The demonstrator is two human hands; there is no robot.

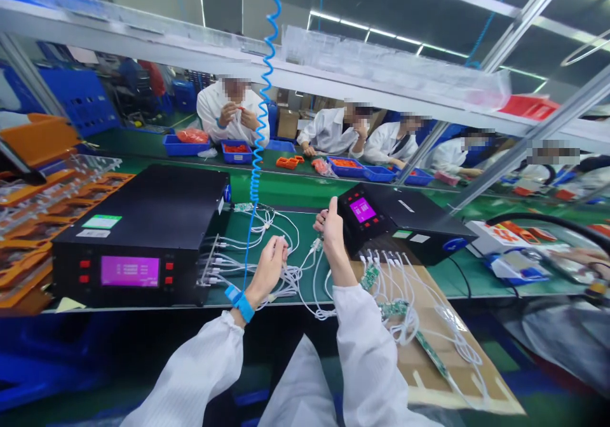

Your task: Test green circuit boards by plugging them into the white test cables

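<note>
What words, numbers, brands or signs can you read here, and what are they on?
No text is legible.
Purple screen on the left black box: rows of characters, blurred.
Green label and white label on that box: too small.
Second screen on the right black box: rows, blurred.
Green tag and white tag on that box: too small.
Round blue sticker: unreadable.

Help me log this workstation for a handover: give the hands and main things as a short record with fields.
Left hand: fingers curled; contents unclear
Right hand: thumb up; contents unclear
Between hands: thin white cables
Left box: black rectangular box, lit magenta screen
Right box: black box, tilted magenta display
Lower right: green circuit boards, brown cardboard sheet
</note>
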